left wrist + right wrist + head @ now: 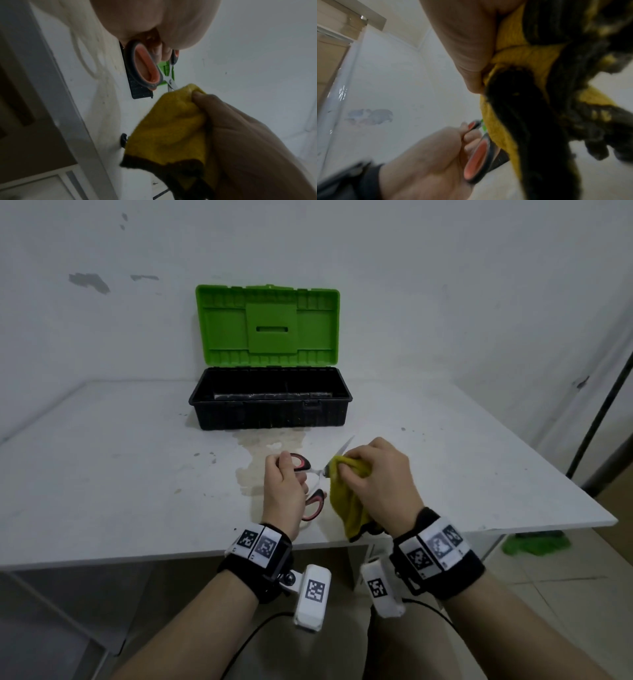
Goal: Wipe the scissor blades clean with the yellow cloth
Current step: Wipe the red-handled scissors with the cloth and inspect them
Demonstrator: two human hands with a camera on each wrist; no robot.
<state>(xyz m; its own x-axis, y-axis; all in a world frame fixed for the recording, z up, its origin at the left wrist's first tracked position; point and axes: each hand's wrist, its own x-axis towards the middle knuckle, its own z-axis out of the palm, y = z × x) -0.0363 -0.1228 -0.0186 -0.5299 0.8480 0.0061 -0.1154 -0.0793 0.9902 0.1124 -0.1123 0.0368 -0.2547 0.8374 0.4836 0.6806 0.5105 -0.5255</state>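
Scissors [310, 470] with black and red handles [145, 67] are held above the table, blades spread apart. My left hand [284, 491] grips the handles, fingers curled round the upper loop. One bare blade [346, 447] points up and away. My right hand [376, 477] pinches the yellow cloth [349, 501] round the other blade, close to the pivot. The cloth [171, 128] hangs down with a dark edge [527, 135] at the bottom. The wrapped blade is hidden by the cloth.
An open toolbox [270, 398] with a black base and an upright green lid [267, 326] stands at the back of the white table [120, 474]. A pale stain [270, 446] marks the table between toolbox and hands. A green object [537, 542] lies on the floor at right.
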